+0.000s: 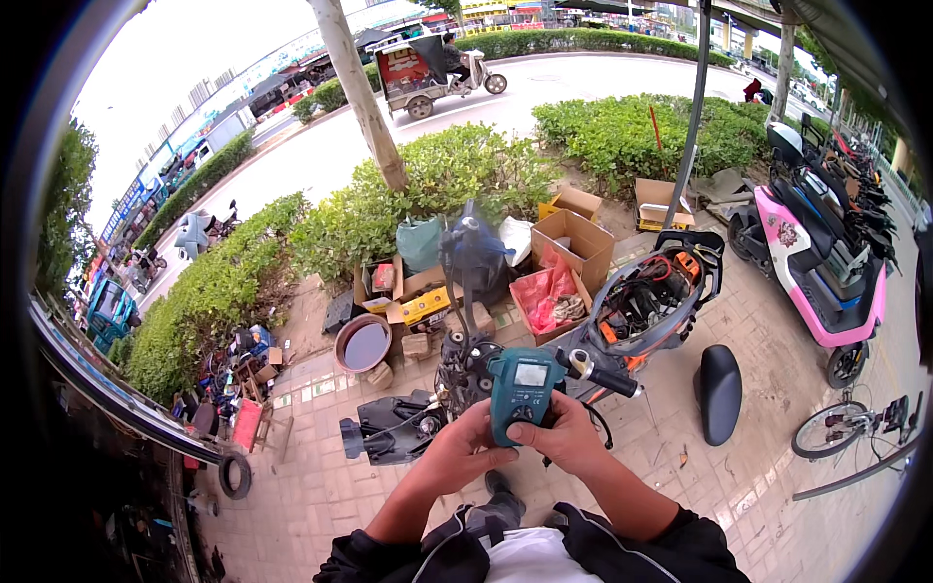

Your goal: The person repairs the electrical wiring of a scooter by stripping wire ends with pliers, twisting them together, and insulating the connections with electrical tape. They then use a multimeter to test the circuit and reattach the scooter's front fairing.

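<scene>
A teal handheld multimeter with a small grey screen and a dark dial is held up in front of me in both hands. My left hand is wrapped around its lower left side. On the right side my right hand grips it, the thumb lying by the dial. Just beyond the meter stands a stripped electric scooter with its handlebar, wiring and open seat bay exposed. Its black front end lies left of my hands. A detached black seat is on the paving to the right.
Cardboard boxes, a red plastic bag and a basin of water stand beyond the scooter. A pink scooter and a bicycle wheel are at right. A tyre and scattered parts lie left.
</scene>
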